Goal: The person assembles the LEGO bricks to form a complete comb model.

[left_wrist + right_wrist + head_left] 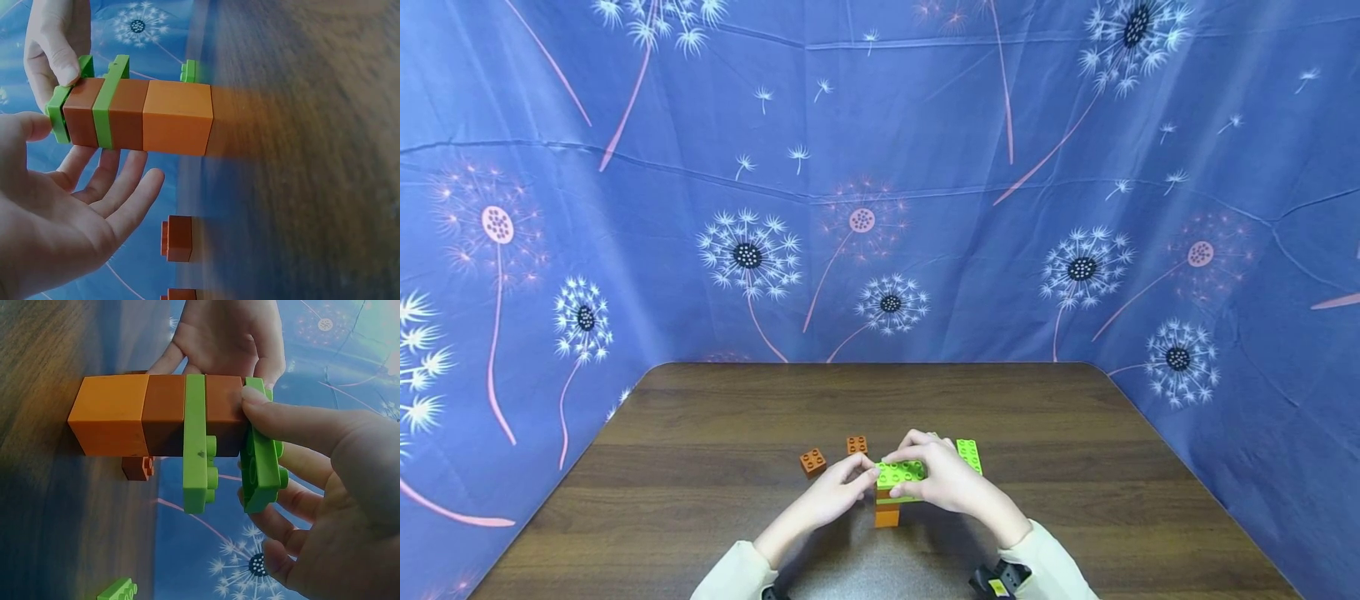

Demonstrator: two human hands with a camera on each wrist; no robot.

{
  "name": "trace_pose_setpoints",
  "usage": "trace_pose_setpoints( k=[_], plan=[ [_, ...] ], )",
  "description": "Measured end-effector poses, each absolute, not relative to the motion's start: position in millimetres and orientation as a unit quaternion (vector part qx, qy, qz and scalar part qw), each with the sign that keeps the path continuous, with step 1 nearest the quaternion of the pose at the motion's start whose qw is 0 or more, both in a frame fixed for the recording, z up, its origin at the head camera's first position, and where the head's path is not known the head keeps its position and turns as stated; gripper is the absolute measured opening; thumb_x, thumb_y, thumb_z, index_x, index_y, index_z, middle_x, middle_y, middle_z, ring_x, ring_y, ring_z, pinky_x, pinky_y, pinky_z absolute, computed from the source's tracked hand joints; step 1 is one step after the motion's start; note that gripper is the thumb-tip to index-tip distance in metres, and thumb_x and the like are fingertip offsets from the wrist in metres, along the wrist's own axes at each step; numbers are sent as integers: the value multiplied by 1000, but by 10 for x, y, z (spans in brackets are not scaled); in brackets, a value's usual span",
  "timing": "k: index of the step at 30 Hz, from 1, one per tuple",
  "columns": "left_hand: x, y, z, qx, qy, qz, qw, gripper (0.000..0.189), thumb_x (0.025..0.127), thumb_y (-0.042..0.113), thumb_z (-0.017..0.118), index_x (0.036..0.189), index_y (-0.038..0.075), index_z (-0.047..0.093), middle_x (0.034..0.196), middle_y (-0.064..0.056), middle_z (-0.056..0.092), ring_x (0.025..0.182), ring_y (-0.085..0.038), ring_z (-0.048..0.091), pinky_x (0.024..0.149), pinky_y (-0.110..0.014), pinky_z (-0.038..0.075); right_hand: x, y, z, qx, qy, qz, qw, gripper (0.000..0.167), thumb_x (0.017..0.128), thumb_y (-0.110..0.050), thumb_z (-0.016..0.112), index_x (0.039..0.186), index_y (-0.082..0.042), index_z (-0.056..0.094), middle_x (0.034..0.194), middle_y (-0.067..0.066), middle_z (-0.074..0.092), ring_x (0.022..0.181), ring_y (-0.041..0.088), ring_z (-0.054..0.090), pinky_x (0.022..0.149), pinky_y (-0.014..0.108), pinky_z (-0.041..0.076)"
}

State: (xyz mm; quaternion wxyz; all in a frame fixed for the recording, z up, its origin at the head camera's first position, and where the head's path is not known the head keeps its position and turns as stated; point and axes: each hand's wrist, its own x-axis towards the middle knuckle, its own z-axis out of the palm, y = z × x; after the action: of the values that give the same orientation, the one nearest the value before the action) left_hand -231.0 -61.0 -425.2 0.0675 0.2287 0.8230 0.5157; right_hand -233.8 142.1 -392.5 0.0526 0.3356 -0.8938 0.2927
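Observation:
A tower of toy building bricks stands on the table: an orange block (887, 517) at the bottom, then a brown brick (127, 115), a green plate (195, 444), another brown brick (224, 399) and a top green plate (895, 473). My right hand (951, 475) pinches that top plate between thumb and fingers. It sits slightly tilted, with a gap showing over the upper brown brick. On the left side of the tower, my left hand (831, 496) holds the upper end, thumb at the top plate's edge and fingers against the side. Both green plates overhang to the right.
Two loose brown bricks, one farther left (812, 462) and one nearer the tower (857, 445), lie beyond the left hand. A loose green brick (968, 452) lies behind the right hand. A blue dandelion-print cloth (970, 208) hangs round the wooden table (700, 417).

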Motion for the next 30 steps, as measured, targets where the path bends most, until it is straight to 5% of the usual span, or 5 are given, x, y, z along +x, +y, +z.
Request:
trace_pose_setpoints(
  k=[10, 30],
  plan=[
    [-2396, -648, -4380, 234, 828, 504, 82, 31, 97, 36, 48, 104, 7, 58, 93, -6, 62, 76, -20, 57, 62, -23, 45, -2353, 1417, -3960, 331, -895, 294, 55, 36, 71, -23, 81, 106, -15, 71, 88, -10, 55, 82, 9, 47, 71, 28, 27],
    [-2371, -658, -4313, 243, 821, 505, 103, 26, 99, 32, 46, 104, 8, 55, 100, -6, 62, 91, -24, 60, 67, -23, 49, -2364, 1376, -3911, 325, -909, 253, 70, 37, 65, -23, 84, 100, -21, 73, 75, -10, 48, 73, 8, 43, 67, 25, 27]
  ],
)
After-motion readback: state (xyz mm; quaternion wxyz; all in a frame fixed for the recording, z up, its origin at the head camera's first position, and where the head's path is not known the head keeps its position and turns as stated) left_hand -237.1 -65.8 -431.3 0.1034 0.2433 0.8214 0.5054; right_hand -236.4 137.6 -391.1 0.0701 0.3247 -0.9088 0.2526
